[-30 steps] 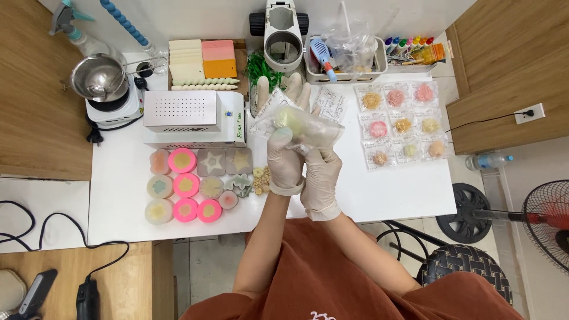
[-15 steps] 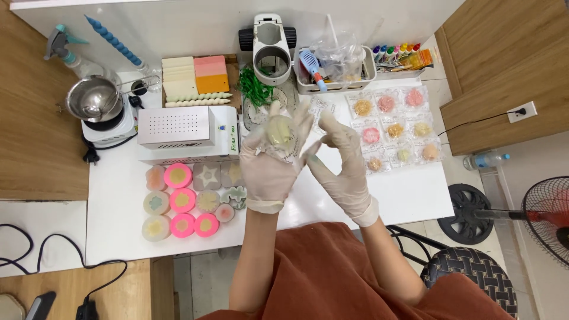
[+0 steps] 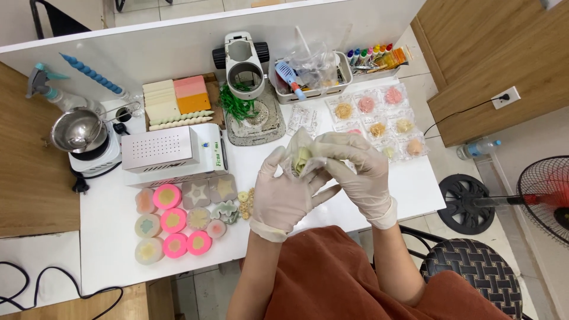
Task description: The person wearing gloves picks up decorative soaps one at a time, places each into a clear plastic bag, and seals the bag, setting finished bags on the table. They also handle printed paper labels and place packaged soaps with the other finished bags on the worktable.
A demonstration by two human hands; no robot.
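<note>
Clear plastic pouch (image 3: 301, 155) between gloved left hand (image 3: 284, 192), right hand (image 3: 355, 172)

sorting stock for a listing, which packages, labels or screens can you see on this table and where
Small clear plastic bag: held between the gloved left hand and right hand, pale green piece inside.
Sheet of clear sealed packets: table's right side, round pink, orange and yellow pieces.
White box machine: left of centre, small label on its right end.
No screens visible.
</note>
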